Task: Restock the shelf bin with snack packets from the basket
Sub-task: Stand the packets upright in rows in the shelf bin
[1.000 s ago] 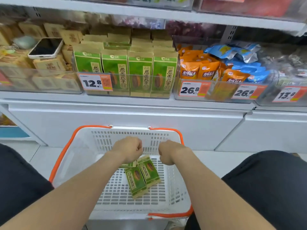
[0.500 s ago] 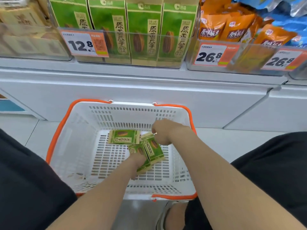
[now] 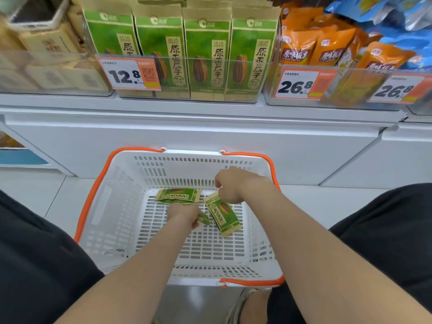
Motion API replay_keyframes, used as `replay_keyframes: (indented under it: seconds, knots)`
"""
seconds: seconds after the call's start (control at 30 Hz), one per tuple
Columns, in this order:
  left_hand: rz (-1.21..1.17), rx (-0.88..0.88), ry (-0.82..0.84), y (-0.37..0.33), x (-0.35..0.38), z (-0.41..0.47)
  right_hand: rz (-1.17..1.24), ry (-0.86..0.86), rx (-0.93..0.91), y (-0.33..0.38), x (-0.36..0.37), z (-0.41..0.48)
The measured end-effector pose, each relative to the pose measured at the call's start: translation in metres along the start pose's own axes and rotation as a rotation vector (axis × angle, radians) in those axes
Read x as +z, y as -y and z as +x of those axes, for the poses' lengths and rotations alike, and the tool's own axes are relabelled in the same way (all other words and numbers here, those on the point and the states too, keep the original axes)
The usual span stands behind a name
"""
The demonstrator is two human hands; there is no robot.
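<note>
A white plastic basket (image 3: 191, 160), its walls and floor slotted and its handles orange, sits on the floor under the shelf (image 3: 163, 108), between the person's dark-clad knees. Both hands reach into it.

The left hand (image 3: 183, 212) has its grip curled down over the left packet (image 3: 203, 218). Only a glossy green edge of it shows past the fingers. The right hand (image 3: 230, 187) has its grip pinched on the tan top end of the right packet (image 3: 223, 213), a slim green rectangle slanting across the basket floor. The back packet (image 3: 177, 195) lies flat and sideways near the far wall, just beyond the left hand.

On the shelf above, the clear hard-walled bin (image 3: 233, 99) holds tall green and kraft-brown bags (image 3: 205, 52), upright and four across. A 12.8 price tag (image 3: 129, 74) is on its front. Glossy orange pouches (image 3: 297, 50) fill the next bin to the right.
</note>
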State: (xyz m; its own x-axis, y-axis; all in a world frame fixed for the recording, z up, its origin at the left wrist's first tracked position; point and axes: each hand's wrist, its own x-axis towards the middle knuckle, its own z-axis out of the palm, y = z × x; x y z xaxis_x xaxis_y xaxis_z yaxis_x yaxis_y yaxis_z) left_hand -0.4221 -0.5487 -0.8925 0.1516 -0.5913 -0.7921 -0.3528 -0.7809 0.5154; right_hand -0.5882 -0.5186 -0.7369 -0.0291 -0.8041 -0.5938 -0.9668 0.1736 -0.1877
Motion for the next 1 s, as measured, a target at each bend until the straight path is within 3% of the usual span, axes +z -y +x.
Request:
replay_keyframes:
  seconds: [0.1,0.17,0.27,0.33,0.43,0.5,0.6,0.67,0.77,0.9,1.0]
  knots:
    - [0.27,0.089,0.007,-0.008,-0.021,-0.02,-0.001,-0.011,-0.014,0.003,-0.002,-0.006]
    - [0.601,0.25,-0.021,-0.015,-0.034,-0.033,0.002,-0.029,-0.039,0.008,-0.005,-0.011]
    - [0.929,0.484,0.106,-0.035,-0.05,-0.055,-0.008,-0.075,-0.084,0.018,-0.011,-0.018]
    - [0.827,0.601,0.234,-0.05,-0.061,-0.068,0.0,-0.101,-0.108,0.023,-0.011,-0.02]
    - [0.417,0.67,0.402,-0.071,-0.077,-0.09,0.06,-0.119,-0.137,0.026,-0.008,-0.02]
    - [0.139,0.709,0.398,-0.08,-0.084,-0.101,0.189,-0.163,-0.174,0.028,-0.012,-0.021]
    - [-0.278,0.74,0.256,-0.094,-0.092,-0.117,0.461,-0.379,-0.246,0.035,-0.027,-0.028]
    - [-0.423,0.738,0.275,-0.104,-0.095,-0.127,0.659,-0.522,-0.274,0.044,-0.038,-0.035]
    - [-0.23,0.927,0.205,-0.118,-0.093,-0.149,0.924,-0.626,-0.31,0.056,-0.049,-0.044]
    - [0.05,1.259,-0.262,-0.142,-0.094,-0.171,1.099,-0.737,-0.351,0.069,-0.063,-0.054]
    - [0.167,1.425,-0.365,-0.176,-0.115,-0.18,1.129,-0.946,-0.373,0.083,-0.087,-0.067]
